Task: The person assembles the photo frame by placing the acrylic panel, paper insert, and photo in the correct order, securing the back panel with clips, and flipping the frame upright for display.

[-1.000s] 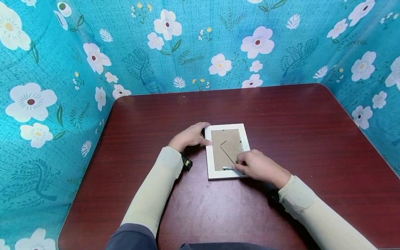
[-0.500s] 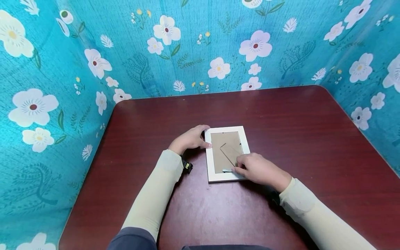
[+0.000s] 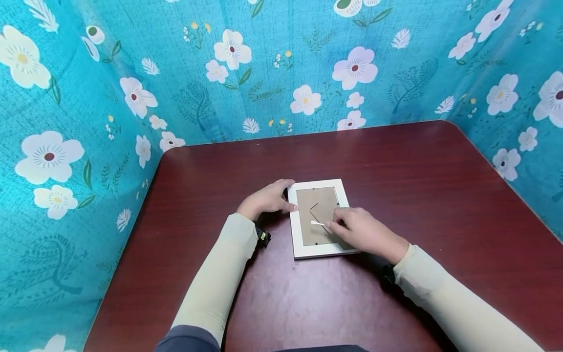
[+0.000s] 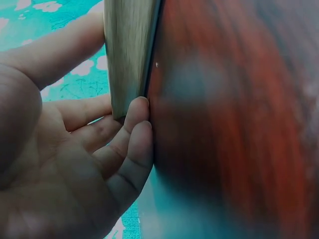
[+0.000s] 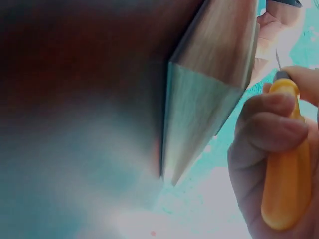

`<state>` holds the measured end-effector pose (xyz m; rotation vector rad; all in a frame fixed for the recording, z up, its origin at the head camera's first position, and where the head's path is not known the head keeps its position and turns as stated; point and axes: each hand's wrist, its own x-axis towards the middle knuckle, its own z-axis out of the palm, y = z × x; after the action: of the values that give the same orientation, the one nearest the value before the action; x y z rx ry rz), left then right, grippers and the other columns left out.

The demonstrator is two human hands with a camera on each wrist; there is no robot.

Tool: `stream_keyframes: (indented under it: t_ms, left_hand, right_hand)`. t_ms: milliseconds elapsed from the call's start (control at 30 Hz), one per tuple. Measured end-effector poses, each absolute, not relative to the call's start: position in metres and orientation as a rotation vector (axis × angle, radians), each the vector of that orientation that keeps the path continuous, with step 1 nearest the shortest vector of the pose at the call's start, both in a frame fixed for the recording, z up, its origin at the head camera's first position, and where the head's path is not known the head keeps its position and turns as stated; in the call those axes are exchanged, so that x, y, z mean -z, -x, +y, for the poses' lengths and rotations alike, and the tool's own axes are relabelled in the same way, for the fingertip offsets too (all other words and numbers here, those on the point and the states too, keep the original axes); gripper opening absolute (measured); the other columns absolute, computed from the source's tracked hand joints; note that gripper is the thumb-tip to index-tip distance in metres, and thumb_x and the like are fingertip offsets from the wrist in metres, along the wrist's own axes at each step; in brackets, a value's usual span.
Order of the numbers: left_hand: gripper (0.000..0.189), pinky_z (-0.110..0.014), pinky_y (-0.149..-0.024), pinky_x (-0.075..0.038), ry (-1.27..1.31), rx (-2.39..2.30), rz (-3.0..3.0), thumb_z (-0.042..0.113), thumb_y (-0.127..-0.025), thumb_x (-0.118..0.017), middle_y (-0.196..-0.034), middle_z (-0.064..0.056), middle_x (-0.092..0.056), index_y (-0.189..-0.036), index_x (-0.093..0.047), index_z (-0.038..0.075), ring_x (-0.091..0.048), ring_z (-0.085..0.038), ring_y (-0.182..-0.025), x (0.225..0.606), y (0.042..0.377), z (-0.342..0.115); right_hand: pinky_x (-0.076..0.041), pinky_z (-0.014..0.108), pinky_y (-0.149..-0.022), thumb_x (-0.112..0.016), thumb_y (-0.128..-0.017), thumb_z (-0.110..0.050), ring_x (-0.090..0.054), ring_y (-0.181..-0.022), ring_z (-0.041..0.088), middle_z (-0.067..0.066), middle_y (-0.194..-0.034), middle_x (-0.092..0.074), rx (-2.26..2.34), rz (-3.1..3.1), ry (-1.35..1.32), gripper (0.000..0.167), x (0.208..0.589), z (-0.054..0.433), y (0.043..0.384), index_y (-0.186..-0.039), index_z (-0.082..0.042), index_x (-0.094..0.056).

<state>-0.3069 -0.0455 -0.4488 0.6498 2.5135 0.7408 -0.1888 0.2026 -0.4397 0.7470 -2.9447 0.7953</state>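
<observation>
A white picture frame (image 3: 298, 237) lies back side up on the table, its brown backing board (image 3: 325, 198) showing, with a folded stand outline and small dark tabs at the rim. My left hand (image 3: 268, 199) grips the frame's left side near the far corner, thumb on top and fingers along the edge. In my right hand (image 3: 365, 230) is a small tool with a yellow handle (image 5: 286, 184). Its thin metal shaft ends in a flat, shiny tip (image 3: 314, 223), above the lower part of the board. Whether the tip touches the board, I cannot tell.
The dark red-brown wooden table (image 3: 211, 171) extends around the frame on all sides. A turquoise flowered curtain (image 3: 272, 63) hangs behind it and at both sides.
My right hand has lifted the tool's tip from the frame's near inner edge and moved it away from me, over the board. A dark tab now shows there. My left hand keeps its place.
</observation>
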Motion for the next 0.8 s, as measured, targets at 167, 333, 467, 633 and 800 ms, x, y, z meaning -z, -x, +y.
stream_keyframes:
  t_ms: [167, 333, 467, 633, 800]
  left_hand:
    - [0.087, -0.032, -0.094, -0.04, -0.674, -0.754, 2.459, 0.03, -0.086, -0.076, -0.149, -0.009, -0.033, -0.154, -0.026, 0.008, -0.058, -0.017, -0.084, 0.448, 0.306, -0.05]
    - [0.093, -0.03, -0.088, -0.045, -0.699, -0.739, 2.453, 0.03, -0.082, -0.08, -0.151, -0.008, -0.032, -0.154, -0.025, 0.008, -0.055, -0.017, -0.095, 0.448, 0.305, -0.052]
    - [0.093, -0.031, -0.091, -0.043, -0.687, -0.731, 2.477, 0.03, -0.081, -0.081, -0.149, -0.008, -0.034, -0.154, -0.027, 0.008, -0.055, -0.019, -0.099, 0.448, 0.305, -0.051]
    - [0.092, -0.032, -0.104, -0.035, -0.68, -0.705, 2.525, 0.03, -0.08, -0.082, -0.148, -0.011, -0.037, -0.151, -0.031, 0.005, -0.045, -0.019, -0.118, 0.45, 0.306, -0.048]
    - [0.09, -0.033, -0.104, -0.036, -0.661, -0.7, 2.533, 0.029, -0.08, -0.082, -0.149, -0.011, -0.036, -0.151, -0.031, 0.005, -0.047, -0.019, -0.116, 0.449, 0.306, -0.047]
  right_hand:
    - [-0.039, 0.03, -0.056, -0.062, -0.096, -0.025, -0.043, -0.058, 0.011, -0.008, -0.061, -0.044, -0.743, -2.951, -0.711, 0.026, 0.435, 0.197, 0.2, -0.072, -0.02, -0.053]
    - [-0.038, 0.031, -0.055, -0.058, -0.096, -0.022, -0.042, -0.057, 0.013, -0.006, -0.059, -0.042, -0.693, -2.986, -0.693, 0.027, 0.431, 0.192, 0.211, -0.07, -0.019, -0.052]
    - [-0.039, 0.032, -0.054, -0.058, -0.097, -0.024, -0.044, -0.057, 0.014, -0.006, -0.059, -0.044, -0.662, -3.009, -0.691, 0.026, 0.429, 0.187, 0.218, -0.071, -0.019, -0.054]
    - [-0.04, 0.033, -0.057, -0.058, -0.097, -0.025, -0.047, -0.059, 0.014, -0.006, -0.06, -0.048, -0.619, -3.043, -0.663, 0.022, 0.428, 0.182, 0.225, -0.076, -0.018, -0.058]
    - [-0.041, 0.034, -0.059, -0.058, -0.097, -0.025, -0.048, -0.059, 0.015, -0.004, -0.062, -0.05, -0.582, -3.057, -0.649, 0.022, 0.428, 0.176, 0.231, -0.077, -0.017, -0.059]
